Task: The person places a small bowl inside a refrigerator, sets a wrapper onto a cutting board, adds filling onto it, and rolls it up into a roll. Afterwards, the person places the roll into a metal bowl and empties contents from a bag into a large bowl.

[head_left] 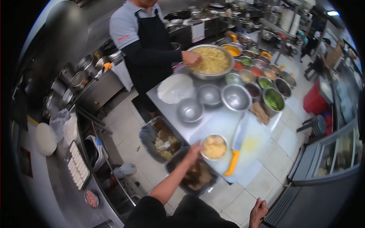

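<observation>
At the edge of a white cutting board (262, 133), my left hand (195, 151) clamped the rim of a small steel bowl (227, 146) of lumpy yellow food (215, 147); my right hand (258, 209) hung well apart, curled, nothing visible in it. From my remote post, I judged the bowl light, stiff and slick, best held by its rim, the food soft. An orange-handled knife (236, 145) lay just beside; beyond, a co-worker's hand (192, 59) reached into a larger bowl (230, 65).

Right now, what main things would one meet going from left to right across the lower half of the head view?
White rolls, left hand, bowl of yellow food, knife, right hand.
</observation>
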`<state>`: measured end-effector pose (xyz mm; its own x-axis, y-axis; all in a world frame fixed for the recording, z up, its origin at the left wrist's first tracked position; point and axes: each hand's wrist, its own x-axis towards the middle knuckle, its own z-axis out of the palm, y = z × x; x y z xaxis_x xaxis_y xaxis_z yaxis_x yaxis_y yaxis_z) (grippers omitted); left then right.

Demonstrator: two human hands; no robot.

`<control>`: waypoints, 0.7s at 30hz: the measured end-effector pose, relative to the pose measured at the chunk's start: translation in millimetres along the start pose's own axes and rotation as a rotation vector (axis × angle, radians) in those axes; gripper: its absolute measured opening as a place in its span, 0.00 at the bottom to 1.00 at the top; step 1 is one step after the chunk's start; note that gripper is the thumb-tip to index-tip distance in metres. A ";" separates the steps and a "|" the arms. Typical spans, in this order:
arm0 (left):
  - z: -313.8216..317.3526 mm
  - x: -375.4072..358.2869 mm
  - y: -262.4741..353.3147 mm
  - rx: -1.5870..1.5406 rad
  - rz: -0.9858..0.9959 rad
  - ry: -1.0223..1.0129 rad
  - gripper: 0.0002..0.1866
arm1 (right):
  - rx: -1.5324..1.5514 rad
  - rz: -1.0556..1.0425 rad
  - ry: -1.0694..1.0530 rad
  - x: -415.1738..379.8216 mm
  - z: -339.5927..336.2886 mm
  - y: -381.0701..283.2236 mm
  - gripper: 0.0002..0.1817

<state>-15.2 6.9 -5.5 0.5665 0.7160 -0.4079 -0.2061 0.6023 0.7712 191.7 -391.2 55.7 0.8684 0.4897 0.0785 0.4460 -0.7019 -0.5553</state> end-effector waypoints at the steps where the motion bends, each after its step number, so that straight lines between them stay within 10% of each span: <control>1: 2.5 -8.7 7.9 -0.065 -0.026 -0.016 0.34 | -0.113 -0.079 0.042 -14.7 -19.3 29.6 0.16; 3: -17.7 -4.5 -9.7 -0.040 0.072 0.095 0.32 | -0.389 -0.025 0.030 -50.5 -74.5 109.0 0.16; 5: -71.0 -1.3 -26.3 0.194 0.254 0.118 0.26 | -0.524 -0.376 0.546 -95.9 -124.0 225.2 0.13; 7: 39.0 -101.6 56.9 0.257 0.243 0.074 0.27 | -0.663 0.063 0.504 -169.3 -206.7 291.5 0.21; 13: 93.1 -137.8 12.7 0.295 0.090 -0.158 0.36 | -1.110 0.682 0.620 -308.8 -442.8 278.1 0.33; 21: 277.4 -228.2 -134.9 0.366 -0.096 -0.444 0.39 | -1.512 0.487 1.117 -395.2 -641.4 298.5 0.19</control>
<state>104.7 -335.6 119.1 0.8653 0.4006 -0.3011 0.1068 0.4396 0.8918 120.7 -1126.1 390.0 0.4082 0.0763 0.9097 -0.5793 -0.7485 0.3228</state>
